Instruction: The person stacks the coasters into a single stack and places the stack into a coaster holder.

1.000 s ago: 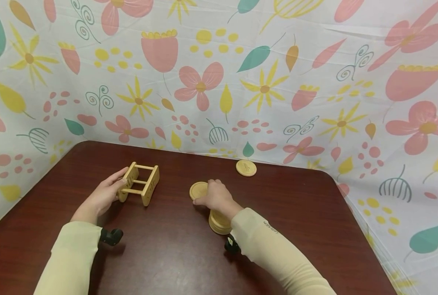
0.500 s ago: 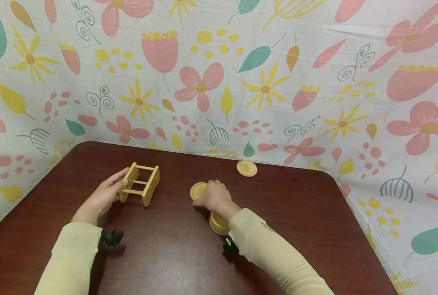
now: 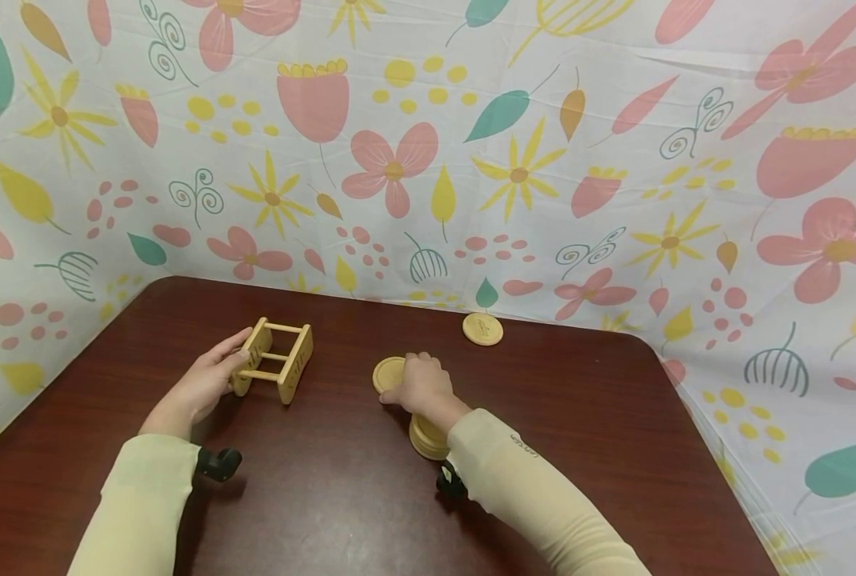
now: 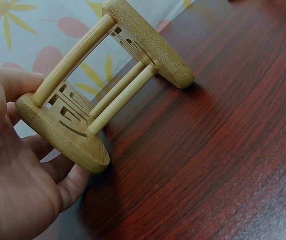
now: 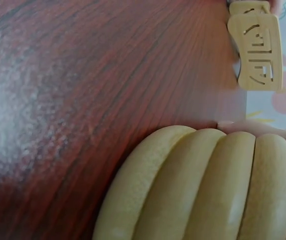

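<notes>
Your left hand grips the rack at your left, by its left end; your right hand pinches a disc just beyond the stack. Hold the rack steady, lift level, wrist clear.

Your right hand hides part of the disc under it, and your right cuff covers part of the stack, which the right wrist view cuts off at the bottom. Your left hand has fingertips hidden behind the rack. You can't read the lone disc near the far edge of the table, whose near edge is cut off.
</notes>
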{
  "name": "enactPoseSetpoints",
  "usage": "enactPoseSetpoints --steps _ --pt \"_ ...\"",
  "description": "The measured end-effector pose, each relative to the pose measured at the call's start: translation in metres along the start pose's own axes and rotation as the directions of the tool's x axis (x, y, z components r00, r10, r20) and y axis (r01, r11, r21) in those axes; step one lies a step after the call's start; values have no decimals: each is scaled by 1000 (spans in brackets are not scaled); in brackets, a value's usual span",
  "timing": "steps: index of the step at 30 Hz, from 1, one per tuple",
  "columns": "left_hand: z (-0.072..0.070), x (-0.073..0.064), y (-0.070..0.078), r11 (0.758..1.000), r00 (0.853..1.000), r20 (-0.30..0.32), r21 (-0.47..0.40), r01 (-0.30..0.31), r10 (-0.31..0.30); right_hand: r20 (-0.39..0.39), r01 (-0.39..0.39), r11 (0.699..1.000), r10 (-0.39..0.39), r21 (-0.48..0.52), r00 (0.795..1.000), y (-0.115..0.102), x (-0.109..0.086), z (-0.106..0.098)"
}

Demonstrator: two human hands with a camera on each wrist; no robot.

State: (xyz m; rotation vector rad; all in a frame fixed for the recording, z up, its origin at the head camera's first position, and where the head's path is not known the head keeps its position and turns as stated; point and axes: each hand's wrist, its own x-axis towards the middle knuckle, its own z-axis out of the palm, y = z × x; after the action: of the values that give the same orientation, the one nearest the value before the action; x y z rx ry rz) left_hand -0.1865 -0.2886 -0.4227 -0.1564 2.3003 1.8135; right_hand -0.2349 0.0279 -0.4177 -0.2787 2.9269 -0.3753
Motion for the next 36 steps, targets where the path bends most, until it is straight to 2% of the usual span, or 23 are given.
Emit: enactPoseSetpoints --steps 11,26,36 --pt "-1 0 2 1000 1000 0 15 11 -11 -24 53 992 -50 115 998 2 -4 -6" --pt "0 -4 0 1000 1000 8 1 4 -4 -114 171 976 -156 137 981 14 -18 -10" --pt "1 -3 0 1000 1000 6 11 10 -10 -164 203 968 -178 149 970 24 -26 -13"
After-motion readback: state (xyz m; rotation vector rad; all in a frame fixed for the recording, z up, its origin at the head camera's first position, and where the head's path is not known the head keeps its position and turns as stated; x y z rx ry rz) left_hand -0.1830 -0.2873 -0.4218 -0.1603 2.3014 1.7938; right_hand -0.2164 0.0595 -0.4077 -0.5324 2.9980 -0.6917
